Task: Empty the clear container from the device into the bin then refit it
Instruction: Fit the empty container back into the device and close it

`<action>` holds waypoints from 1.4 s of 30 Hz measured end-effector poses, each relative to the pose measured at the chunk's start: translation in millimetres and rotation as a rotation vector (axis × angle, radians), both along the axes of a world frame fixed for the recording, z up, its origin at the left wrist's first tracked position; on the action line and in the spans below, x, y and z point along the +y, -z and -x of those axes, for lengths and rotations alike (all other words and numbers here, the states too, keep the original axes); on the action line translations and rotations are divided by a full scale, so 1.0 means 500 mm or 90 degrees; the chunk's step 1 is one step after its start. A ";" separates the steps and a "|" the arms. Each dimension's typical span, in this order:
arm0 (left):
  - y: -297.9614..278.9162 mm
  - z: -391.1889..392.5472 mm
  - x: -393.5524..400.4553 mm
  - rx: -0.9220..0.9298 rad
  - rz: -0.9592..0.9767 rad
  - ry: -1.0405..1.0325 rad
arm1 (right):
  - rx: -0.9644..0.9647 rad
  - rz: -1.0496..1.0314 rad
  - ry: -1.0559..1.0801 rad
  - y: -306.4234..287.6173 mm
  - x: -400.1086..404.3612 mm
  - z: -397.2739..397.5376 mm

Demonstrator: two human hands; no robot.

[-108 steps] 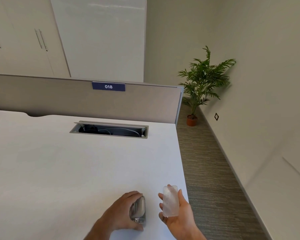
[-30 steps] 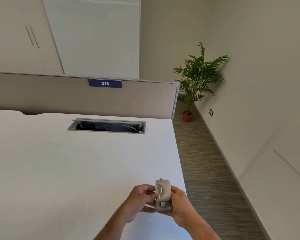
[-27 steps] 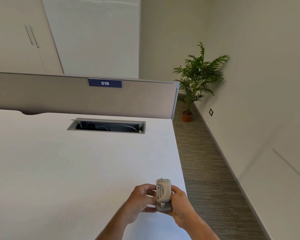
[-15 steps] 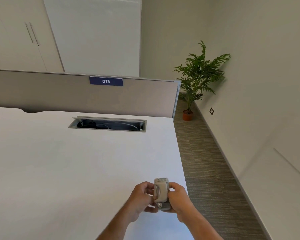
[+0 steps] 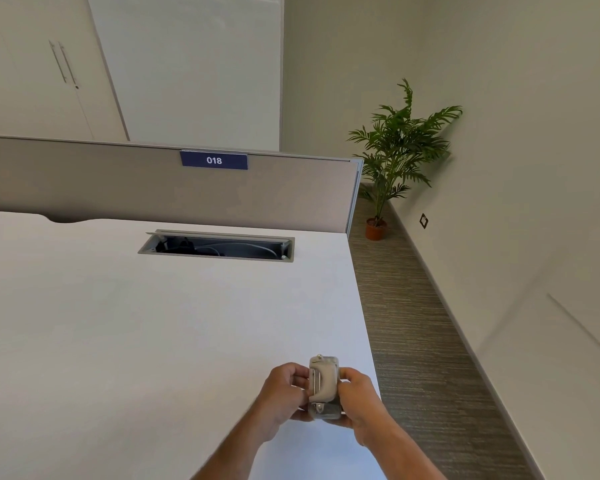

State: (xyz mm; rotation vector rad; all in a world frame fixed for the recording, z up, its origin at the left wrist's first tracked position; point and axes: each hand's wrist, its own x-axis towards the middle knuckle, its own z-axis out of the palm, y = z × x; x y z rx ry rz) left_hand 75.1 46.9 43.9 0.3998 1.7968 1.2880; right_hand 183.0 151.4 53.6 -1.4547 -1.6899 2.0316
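A small grey device (image 5: 323, 388), a hole punch by its look, is held between both hands just above the near right corner of the white desk (image 5: 153, 323). My left hand (image 5: 283, 393) grips its left side and my right hand (image 5: 357, 398) grips its right side. The device stands on end with its pale underside toward me. The clear container lies against that underside; I cannot tell whether it is fully seated. No bin is in view.
A cable tray opening (image 5: 219, 245) is cut into the desk near the grey partition (image 5: 118, 181) labelled 018. Striped carpet (image 5: 413, 323) runs along the desk's right edge. A potted plant (image 5: 392, 157) stands in the far corner.
Earlier my left hand rested on the device on the desk while my right held the clear container apart. Now both hands press the two together, lifted slightly, and over the last second they barely move.
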 end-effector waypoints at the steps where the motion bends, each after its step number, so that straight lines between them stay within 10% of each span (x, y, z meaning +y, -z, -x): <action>1: 0.000 0.000 0.001 0.001 0.004 -0.001 | 0.000 0.000 -0.002 0.001 -0.001 -0.001; 15: 0.018 0.003 0.002 0.004 0.029 -0.018 | 0.010 -0.017 -0.010 0.016 0.000 -0.011; 21: 0.032 0.013 -0.007 -0.005 0.035 -0.042 | -0.010 -0.244 0.082 0.011 -0.010 -0.013; 29: 0.054 0.024 -0.027 0.012 0.037 -0.014 | 0.006 -0.126 -0.012 0.029 -0.016 0.004; 32: 0.064 0.033 -0.035 0.161 0.067 0.002 | 0.000 -0.094 0.007 0.041 -0.015 0.003; 37: 0.101 0.046 -0.068 0.751 0.141 0.121 | -0.015 -0.080 0.025 0.061 -0.017 -0.003; 42: 0.111 0.039 -0.087 0.900 0.245 0.173 | -0.019 -0.076 0.022 0.066 -0.022 -0.001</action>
